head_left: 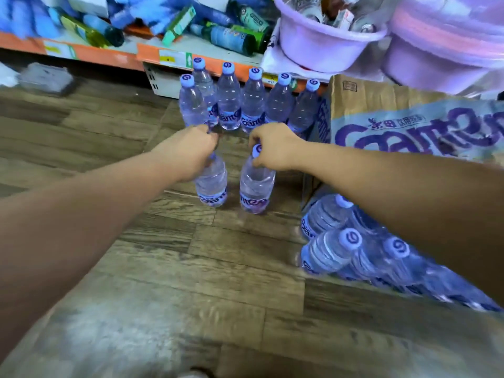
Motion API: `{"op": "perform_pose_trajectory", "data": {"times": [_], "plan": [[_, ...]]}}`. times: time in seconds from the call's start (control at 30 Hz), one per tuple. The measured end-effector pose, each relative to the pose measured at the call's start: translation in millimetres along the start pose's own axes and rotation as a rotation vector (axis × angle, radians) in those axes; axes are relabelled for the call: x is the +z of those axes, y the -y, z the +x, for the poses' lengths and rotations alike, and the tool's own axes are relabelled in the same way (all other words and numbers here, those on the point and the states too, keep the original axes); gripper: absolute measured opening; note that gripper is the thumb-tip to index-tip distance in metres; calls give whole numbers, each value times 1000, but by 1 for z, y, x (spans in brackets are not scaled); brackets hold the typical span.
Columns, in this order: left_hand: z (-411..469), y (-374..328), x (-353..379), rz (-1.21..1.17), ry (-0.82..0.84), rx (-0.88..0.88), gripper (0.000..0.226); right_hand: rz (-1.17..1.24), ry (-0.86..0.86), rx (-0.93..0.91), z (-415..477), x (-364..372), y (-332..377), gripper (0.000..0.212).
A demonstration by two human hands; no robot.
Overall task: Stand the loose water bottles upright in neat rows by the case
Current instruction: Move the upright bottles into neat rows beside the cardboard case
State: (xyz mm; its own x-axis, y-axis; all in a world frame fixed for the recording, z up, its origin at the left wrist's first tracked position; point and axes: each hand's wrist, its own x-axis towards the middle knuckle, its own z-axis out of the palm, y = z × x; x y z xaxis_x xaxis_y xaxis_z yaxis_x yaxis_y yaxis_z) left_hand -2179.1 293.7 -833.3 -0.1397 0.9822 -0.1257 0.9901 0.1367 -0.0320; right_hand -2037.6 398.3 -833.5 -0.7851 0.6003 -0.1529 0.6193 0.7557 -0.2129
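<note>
Several clear water bottles with purple caps stand upright in a row (246, 102) on the wood floor, left of the cardboard case (387, 115). My left hand (191, 151) grips the top of one upright bottle (212, 186), hiding its cap. My right hand (275, 148) holds the neck of a second upright bottle (256, 186) just to the right of it. Both bottles stand on the floor in front of the row. More loose bottles (354, 241) lie on their sides at the right, partly under my right forearm.
A low shelf with an orange edge (109, 55) runs along the back, loaded with lying bottles and boxes. Purple plastic basins (327, 42) sit at the back right above the case. Open wood floor (163, 282) stretches toward me.
</note>
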Motion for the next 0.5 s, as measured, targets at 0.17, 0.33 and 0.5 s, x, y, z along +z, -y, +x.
{"op": "perform_pose_trajectory", "data": {"times": [0.17, 0.33, 0.5], "plan": [[-80, -41, -27, -48, 28, -115, 33, 99, 51, -109, -75, -16, 22, 32], [-132, -69, -38, -38, 147, -154, 31, 167, 75, -175, -135, -36, 31, 29], [-151, -100, -22, 55, 234, -9, 31, 163, 233, -190, -167, -26, 32, 21]]}}
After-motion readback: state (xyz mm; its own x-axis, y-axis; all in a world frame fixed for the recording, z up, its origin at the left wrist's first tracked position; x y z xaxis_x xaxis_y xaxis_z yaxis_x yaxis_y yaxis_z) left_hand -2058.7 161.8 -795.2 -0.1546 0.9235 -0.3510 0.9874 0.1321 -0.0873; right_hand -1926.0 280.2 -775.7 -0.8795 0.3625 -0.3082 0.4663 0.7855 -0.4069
